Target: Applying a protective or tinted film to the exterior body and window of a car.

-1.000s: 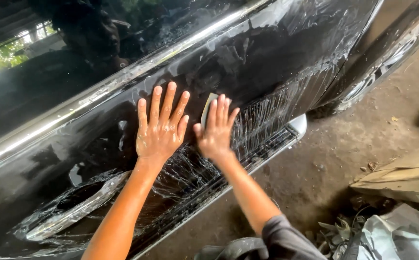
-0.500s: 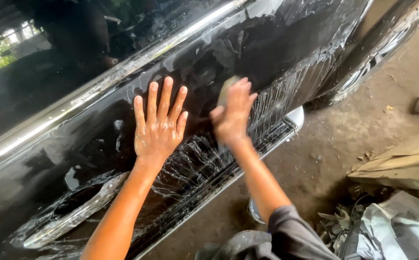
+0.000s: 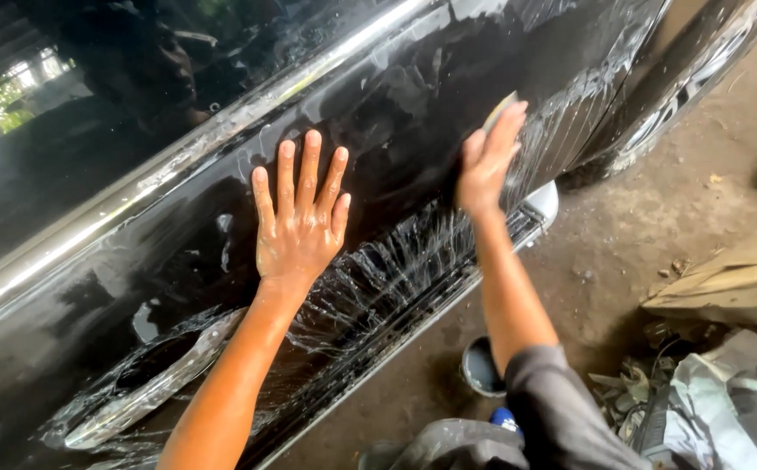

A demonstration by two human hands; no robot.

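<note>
While the left hand is staying spread flat on the glossy black car door panel, fingers wide and holding nothing, the right hand is climbing: a second ago it was lying beside the left at mid-panel, and now it is sitting higher and further toward the panel's right edge. Its fingers are pressing a small pale yellowish sanding pad against the paint, only one corner of the pad peeping above the fingertips. Judging from this shift, the wet rubbing is working upward across the door.

Streaks of milky water are running down in thin parallel lines over the smooth dark paint toward the lower edge, where a ribbed black sill strip is lying. A bright chrome trim line is crossing the door beneath the tinted window, and a chrome door handle is gleaming near the lower left corner. On the dusty concrete floor, a small round dark tub is standing just beside the right forearm, with crumpled grey plastic sheeting nearby.
</note>
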